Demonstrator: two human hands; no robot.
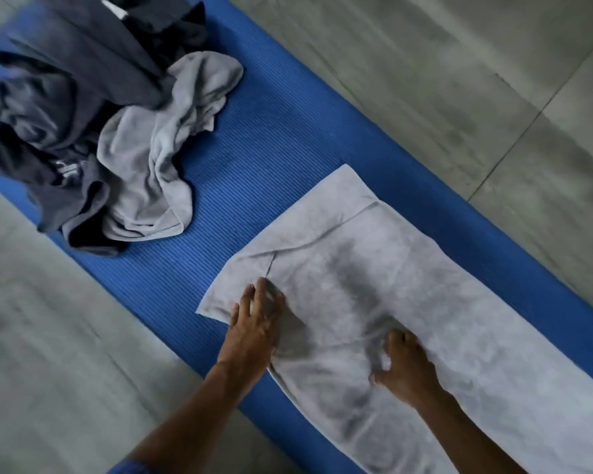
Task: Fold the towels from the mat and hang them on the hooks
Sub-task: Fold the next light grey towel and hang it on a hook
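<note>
A light grey towel (pixel 408 285) lies spread flat along the blue ribbed mat (pixel 254 172), running from the centre to the bottom right. My left hand (pixel 255 319) rests palm down with spread fingers on the towel's near left edge. On the towel's middle, a little to the right, my right hand (pixel 404 367) presses down with its fingers bent onto the cloth. A crumpled light grey towel (pixel 158 159) sits further up the mat, beside a heap of dark grey towels (pixel 59 107). No hooks are in view.
Grey tiled floor (pixel 459 80) surrounds the mat on both long sides. The heap of towels fills the mat's far left end. A stretch of bare mat lies between the heap and the spread towel.
</note>
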